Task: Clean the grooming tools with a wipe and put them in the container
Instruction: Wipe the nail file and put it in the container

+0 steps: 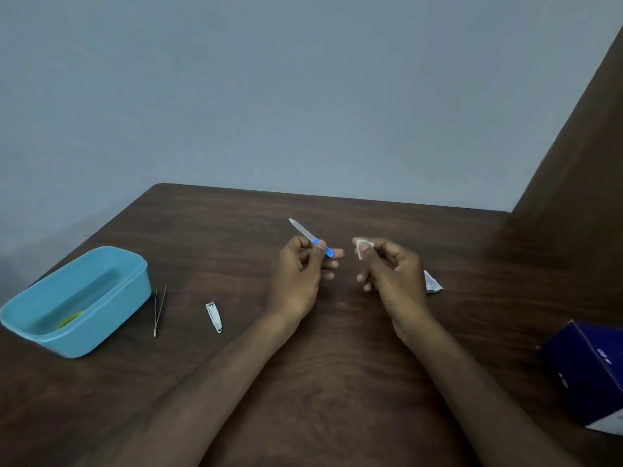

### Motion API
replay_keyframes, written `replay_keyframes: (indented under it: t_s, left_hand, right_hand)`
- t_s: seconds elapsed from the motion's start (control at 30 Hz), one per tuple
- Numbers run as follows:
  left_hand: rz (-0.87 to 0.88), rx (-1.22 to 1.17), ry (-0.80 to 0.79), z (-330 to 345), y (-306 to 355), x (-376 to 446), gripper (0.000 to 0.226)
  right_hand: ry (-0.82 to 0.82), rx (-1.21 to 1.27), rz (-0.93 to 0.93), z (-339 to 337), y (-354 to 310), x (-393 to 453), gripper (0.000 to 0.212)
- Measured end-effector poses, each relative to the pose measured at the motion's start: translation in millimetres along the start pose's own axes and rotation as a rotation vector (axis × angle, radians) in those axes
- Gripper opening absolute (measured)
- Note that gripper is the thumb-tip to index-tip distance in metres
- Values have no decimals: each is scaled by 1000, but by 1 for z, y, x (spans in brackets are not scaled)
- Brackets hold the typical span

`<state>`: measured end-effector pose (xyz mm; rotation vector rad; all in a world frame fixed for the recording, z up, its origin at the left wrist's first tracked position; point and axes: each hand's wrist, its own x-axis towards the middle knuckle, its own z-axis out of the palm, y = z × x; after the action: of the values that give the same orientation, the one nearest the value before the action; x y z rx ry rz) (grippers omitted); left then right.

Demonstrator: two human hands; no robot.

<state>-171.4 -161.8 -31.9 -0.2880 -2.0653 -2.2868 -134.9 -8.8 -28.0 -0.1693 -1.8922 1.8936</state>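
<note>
While left hand (300, 267) pinches nail file (308, 235) (blue handle), right hand (391, 267) pinches wipe (362, 247).

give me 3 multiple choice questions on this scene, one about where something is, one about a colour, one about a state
1. Where do the tweezers lie?
A. between the container and the nail clipper
B. inside the container
C. beside the dark blue box

2. What colour is the nail file handle?
A. red
B. blue
C. black

3. What is the right hand doing?
A. lying flat on the table
B. gripping the nail clipper
C. pinching a white wipe

Answers:
1 A, the tweezers lie on the table just right of the teal container, with the clipper further right.
2 B, a blue handle shows where the left hand holds the file.
3 C, the small white wipe sits between its thumb and fingertips, apart from the file.
</note>
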Motion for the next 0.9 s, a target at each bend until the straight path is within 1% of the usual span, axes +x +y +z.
replay_keyframes:
  t_s: [0.17,0.3,0.4,0.43,0.47,0.53,0.57,0.63,0.73,0.83,0.9]
  left_hand:
    - [24,52,-83,-2,0,-2,16]
    - [76,160,-149,-4,-1,-3,16]
    - [92,187,-163,-2,3,-6,13]
    - [102,203,-170,-1,4,-7,12]
    - [113,219,-177,-1,4,-8,11]
    - [133,250,-186,0,5,-8,11]
    - [142,264,-191,0,5,-8,12]
    - [159,287,-205,0,5,-9,11]
    - [193,345,-235,-1,5,-10,12]
    - [169,334,-173,0,2,-7,13]
    - [137,300,-120,-1,0,-5,13]
  right_hand:
    - [60,-4,-91,-2,-4,1,9]
    - [58,4,-117,-3,-5,1,18]
    - [35,-93,-93,-2,-3,2,29]
    - [33,-122,-83,-2,-2,1,29]
    - [26,-129,-78,-1,-3,1,25]
    - [-9,-93,-84,-3,-4,1,7]
    - [-27,-79,-86,-4,-4,1,4]
    - [-32,-72,-62,-4,-4,2,8]
    - [74,2,7,-6,-5,7,6]
    - [195,109,44,-15,-10,12,13]
    - [174,142,48,-18,-13,12,16]
